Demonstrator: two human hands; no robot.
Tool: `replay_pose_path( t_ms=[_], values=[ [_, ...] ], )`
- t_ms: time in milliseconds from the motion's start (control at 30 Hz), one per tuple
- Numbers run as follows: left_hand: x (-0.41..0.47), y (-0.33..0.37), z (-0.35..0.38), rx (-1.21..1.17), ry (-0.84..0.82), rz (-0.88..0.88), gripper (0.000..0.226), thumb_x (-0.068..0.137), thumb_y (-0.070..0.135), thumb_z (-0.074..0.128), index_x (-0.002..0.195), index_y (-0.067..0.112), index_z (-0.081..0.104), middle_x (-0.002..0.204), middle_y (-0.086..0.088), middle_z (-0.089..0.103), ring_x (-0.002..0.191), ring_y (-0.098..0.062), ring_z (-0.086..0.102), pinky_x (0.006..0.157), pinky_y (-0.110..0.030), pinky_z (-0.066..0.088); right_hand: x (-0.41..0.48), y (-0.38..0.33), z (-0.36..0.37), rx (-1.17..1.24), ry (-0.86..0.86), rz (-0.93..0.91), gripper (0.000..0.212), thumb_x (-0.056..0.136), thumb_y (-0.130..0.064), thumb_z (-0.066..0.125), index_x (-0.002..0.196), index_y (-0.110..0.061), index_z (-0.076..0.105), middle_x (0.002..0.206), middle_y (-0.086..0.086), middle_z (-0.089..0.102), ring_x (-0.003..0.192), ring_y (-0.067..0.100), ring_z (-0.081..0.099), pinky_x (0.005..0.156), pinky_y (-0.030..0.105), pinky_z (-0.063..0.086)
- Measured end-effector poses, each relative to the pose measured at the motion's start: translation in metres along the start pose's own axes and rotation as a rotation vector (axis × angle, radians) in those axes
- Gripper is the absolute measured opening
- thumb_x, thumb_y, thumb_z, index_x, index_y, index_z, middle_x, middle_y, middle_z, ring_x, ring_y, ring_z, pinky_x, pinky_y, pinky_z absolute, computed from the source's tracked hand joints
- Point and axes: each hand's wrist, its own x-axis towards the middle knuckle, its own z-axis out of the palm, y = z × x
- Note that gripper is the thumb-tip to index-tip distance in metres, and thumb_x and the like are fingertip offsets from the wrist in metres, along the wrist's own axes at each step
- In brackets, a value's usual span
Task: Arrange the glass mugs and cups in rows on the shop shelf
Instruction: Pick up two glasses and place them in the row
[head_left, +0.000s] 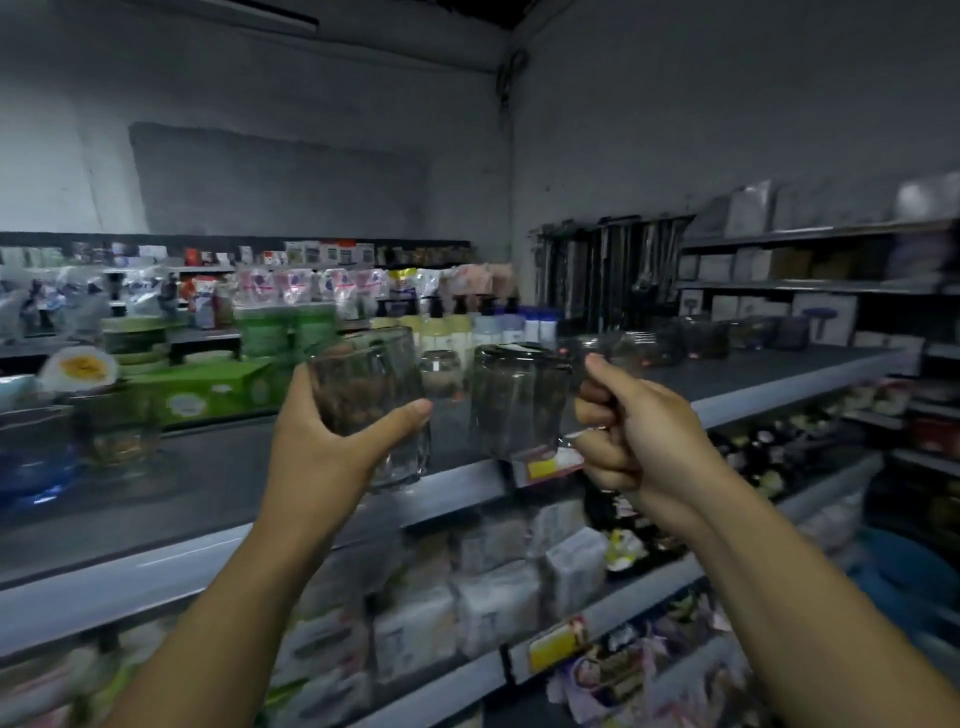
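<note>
While your left grip (332, 441) wraps a glass cup (363, 384) and your right grip (634, 431) clasps a glass mug (519, 405) by its handle, both hang at the shelf (234, 467) front edge, with bare boards to their left.

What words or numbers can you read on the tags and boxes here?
None can be read; the picture is too blurred.
Yellow tag on the shelf edge: print blurred.
Lower yellow tag: blurred.
Green box: label blurred.
Packets at the back: too small, blurred.
White box on the right: blurred.
</note>
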Motion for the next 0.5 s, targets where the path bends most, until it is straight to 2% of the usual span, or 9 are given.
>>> replay_pose_path(
  t_ms=[100, 200, 333, 500],
  values=[
    [-0.001, 0.002, 0.084, -0.046, -0.094, -0.019, 0.078, 0.052, 0.051, 0.090, 0.120, 0.033, 0.057, 0.108, 0.011, 0.073, 0.099, -0.011, 0.072, 0.091, -0.045, 0.059, -0.010, -0.022, -0.075, -0.044, 0.098, -0.028, 0.041, 0.105, -0.039, 0.048, 0.071, -0.022, 0.032, 0.065, -0.003, 0.022, 0.041, 0.011, 0.011, 0.046, 0.025, 0.005],
    [-0.001, 0.001, 0.171, -0.079, -0.184, 0.005, 0.072, 0.055, 0.046, 0.093, 0.117, 0.033, 0.058, 0.104, 0.011, 0.074, 0.096, -0.009, 0.072, 0.091, -0.044, 0.058, -0.017, -0.041, -0.147, -0.073, 0.191, -0.049, 0.042, 0.106, -0.041, 0.047, 0.071, -0.022, 0.031, 0.064, -0.003, 0.022, 0.043, 0.012, 0.010, 0.047, 0.027, 0.005],
    [-0.002, -0.007, 0.282, -0.108, -0.300, 0.034, 0.059, 0.065, 0.041, 0.090, 0.112, 0.036, 0.055, 0.105, 0.013, 0.071, 0.093, -0.003, 0.069, 0.084, -0.031, 0.056, -0.016, -0.059, -0.237, -0.131, 0.298, -0.083, 0.042, 0.107, -0.041, 0.046, 0.072, -0.022, 0.031, 0.065, -0.002, 0.021, 0.045, 0.013, 0.009, 0.047, 0.028, 0.005],
    [0.011, -0.023, 0.421, -0.146, -0.398, 0.055, 0.064, 0.066, 0.046, 0.089, 0.118, 0.032, 0.054, 0.107, 0.013, 0.067, 0.094, -0.002, 0.064, 0.076, -0.021, 0.048, 0.017, -0.075, -0.349, -0.177, 0.373, -0.137, 0.042, 0.105, -0.042, 0.049, 0.070, -0.026, 0.033, 0.075, 0.004, 0.014, 0.046, 0.013, 0.008, 0.043, 0.020, 0.010]
  ],
)
